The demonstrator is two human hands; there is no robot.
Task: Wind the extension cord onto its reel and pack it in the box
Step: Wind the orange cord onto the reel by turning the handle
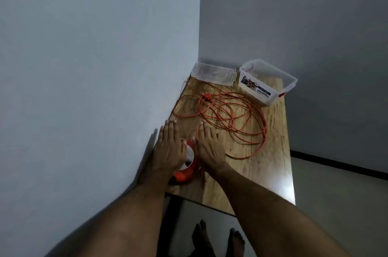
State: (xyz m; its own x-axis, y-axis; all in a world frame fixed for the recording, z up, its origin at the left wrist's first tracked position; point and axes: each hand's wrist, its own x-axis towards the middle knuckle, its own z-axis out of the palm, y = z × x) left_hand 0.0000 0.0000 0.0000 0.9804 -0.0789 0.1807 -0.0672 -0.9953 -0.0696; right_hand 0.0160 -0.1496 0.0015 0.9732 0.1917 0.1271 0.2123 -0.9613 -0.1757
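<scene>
An orange reel with a white round face lies on the wooden table near its front left corner. My left hand lies flat over the reel's left side, fingers straight. My right hand is flat just to the reel's right, fingers extended over the table. The orange extension cord sprawls in loose tangled loops across the middle of the table, one end running toward the reel between my hands. A clear plastic box with a printed label and red latches stands open at the back right.
The box's clear lid lies flat in the back left corner against the wall. Grey walls close off the table's left and back sides. The table's front and right edges drop to the floor, where my bare feet stand.
</scene>
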